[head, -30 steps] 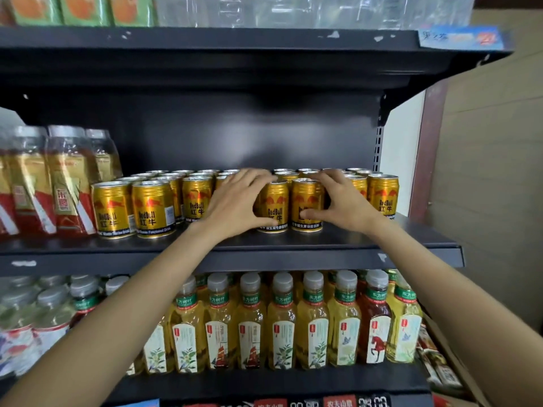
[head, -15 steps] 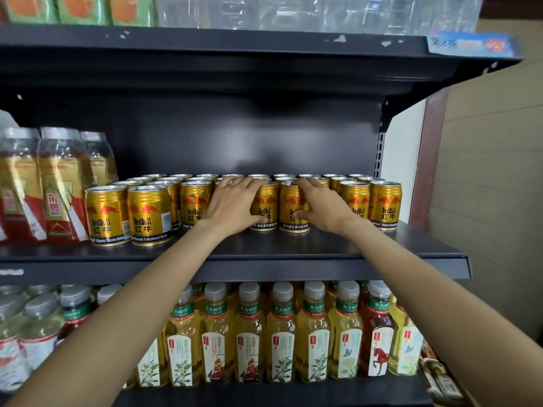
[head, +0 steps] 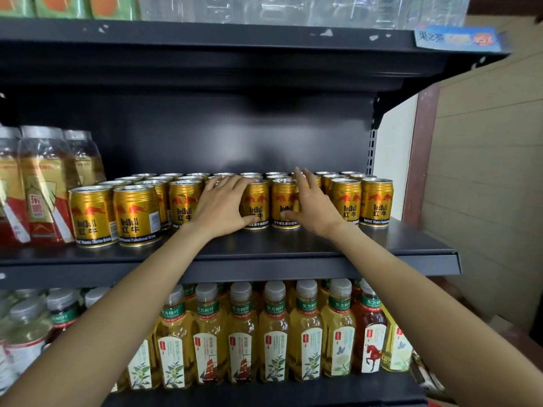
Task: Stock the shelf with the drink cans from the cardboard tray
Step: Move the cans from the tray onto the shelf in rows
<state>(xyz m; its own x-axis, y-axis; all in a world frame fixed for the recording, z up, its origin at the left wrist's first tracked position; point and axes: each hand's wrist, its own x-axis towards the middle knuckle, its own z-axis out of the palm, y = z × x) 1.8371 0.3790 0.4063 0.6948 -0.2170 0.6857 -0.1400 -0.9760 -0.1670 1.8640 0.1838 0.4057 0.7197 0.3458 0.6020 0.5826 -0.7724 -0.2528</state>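
Cans [head: 255, 205] stand on the shelf [head: 293, 245]; both hands, left [head: 221, 205] and right [head: 314, 210], spread against two.

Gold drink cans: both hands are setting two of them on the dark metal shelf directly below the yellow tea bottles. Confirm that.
Not quite. The head view shows the gold drink cans on the dark metal shelf above the yellow tea bottles, not below. The left hand and right hand are indeed at two front cans.

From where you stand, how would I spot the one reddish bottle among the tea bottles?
Look below the shelf of gold cans to the lower shelf's front row of yellow tea bottles. Near its right end stands the reddish bottle: darker, reddish-brown liquid and a red horse on its label.
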